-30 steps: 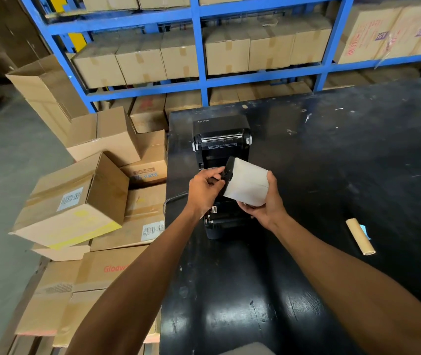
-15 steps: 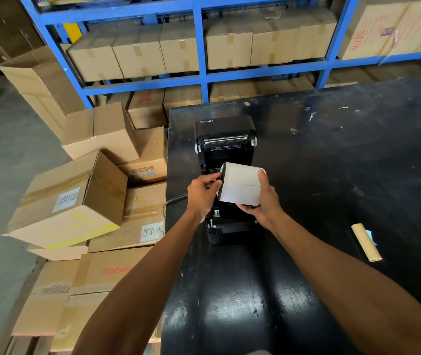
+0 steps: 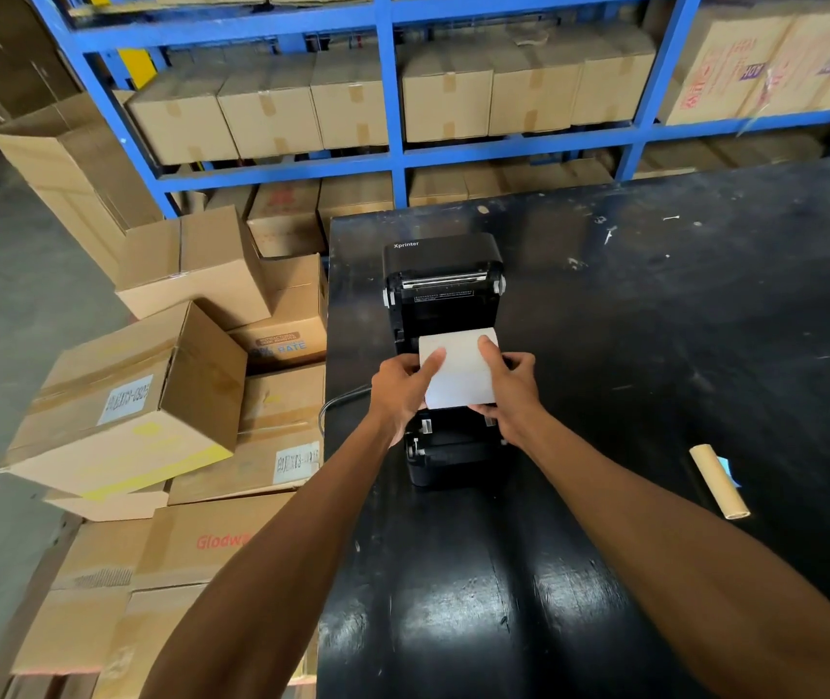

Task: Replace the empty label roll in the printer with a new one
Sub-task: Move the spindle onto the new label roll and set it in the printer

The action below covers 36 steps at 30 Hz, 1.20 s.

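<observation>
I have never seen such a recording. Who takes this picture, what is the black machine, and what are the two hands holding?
A camera worn on the person's head takes the picture, looking forward and down, so you see the person's own arms. The black machine is a label printer with its lid open, standing on a black table. The left hand and the right hand together hold a new white label roll just over the open printer. The brown cardboard tube lying on the table to the right looks like the old, empty core. Around are cardboard boxes and blue shelves.

Forearms bare, no sleeves; left hand (image 3: 399, 391), right hand (image 3: 512, 391) ungloved.
</observation>
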{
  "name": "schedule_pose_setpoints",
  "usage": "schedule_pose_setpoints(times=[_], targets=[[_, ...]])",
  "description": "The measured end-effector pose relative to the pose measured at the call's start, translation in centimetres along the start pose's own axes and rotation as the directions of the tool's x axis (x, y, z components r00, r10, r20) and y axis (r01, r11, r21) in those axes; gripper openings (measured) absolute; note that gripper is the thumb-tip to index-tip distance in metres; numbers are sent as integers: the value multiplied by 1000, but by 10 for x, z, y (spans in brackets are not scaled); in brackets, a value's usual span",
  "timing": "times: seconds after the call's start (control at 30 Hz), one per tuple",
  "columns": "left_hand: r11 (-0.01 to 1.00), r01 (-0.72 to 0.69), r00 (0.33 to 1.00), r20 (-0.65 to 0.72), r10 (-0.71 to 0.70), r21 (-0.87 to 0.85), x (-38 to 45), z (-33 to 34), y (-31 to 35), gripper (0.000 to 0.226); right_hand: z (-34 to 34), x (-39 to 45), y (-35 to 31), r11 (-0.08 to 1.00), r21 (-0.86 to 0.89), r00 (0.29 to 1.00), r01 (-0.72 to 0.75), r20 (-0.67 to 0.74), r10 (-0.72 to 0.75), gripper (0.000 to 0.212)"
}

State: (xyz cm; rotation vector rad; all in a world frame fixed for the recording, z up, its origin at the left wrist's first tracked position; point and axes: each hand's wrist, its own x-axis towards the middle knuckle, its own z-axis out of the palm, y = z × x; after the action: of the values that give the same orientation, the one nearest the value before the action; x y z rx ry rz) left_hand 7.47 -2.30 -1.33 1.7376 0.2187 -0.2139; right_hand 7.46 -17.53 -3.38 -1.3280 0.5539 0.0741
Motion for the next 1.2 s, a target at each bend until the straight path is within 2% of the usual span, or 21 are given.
schedule_pose_setpoints(times=[0.1,0.3,0.43,0.63,0.83,1.2], targets=[[999,-30,999,-33,29,-27,3,0,-4,34,7,3,-2,999,-40,999,31,14,-30,37],[998,-26,998,-59,23,-63,14,1,-7,40,12,14,-3,975,-210,997,69,38,-62,42],[993,-111,987,-114,115,33,19,4,-4,33,19,20,-3,959,-260,994,111,38,-105,33],[976,-196,970,-128,207,97,22,11,-11,38,19,28,9,936,-318,989,148,24,-148,29],[985,-147,980,-123,157,87,28,15,-18,47,15,37,23,891,-434,987,131,-26,-158,43],[988,-79,970,-220,107,132,31,31,-37,54,8,50,35,816,-567,987,112,-32,-157,49]])
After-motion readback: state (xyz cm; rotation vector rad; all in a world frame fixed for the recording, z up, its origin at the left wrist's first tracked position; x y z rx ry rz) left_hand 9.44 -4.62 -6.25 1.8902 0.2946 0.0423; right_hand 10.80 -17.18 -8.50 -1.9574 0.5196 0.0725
